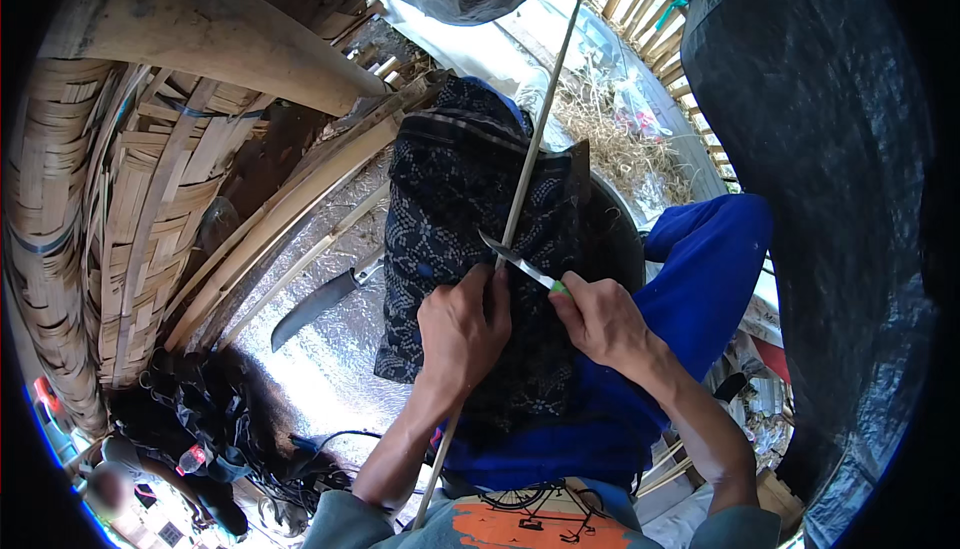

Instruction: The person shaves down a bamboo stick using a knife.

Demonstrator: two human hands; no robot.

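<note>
A long thin bamboo strip [533,164] runs from beside my body up and away over my lap. My left hand [463,324] is closed around it, the fingers pinching it just below the blade. In my right hand [612,324] is a small knife [520,262] with a curved tip and a green handle, mostly covered by my fingers. The blade lies across the strip, touching or just over it. Beneath both hands a dark patterned cloth [430,184] covers my lap.
A large dark-bladed machete [315,309] lies on the shiny floor at left. Woven bamboo panels [150,219] and long bamboo poles [285,229] stand beyond it. Dark plastic sheeting [820,199] hangs at right. Dry straw [620,144] lies at the far side, and dark bundled fabric [215,404] lower left.
</note>
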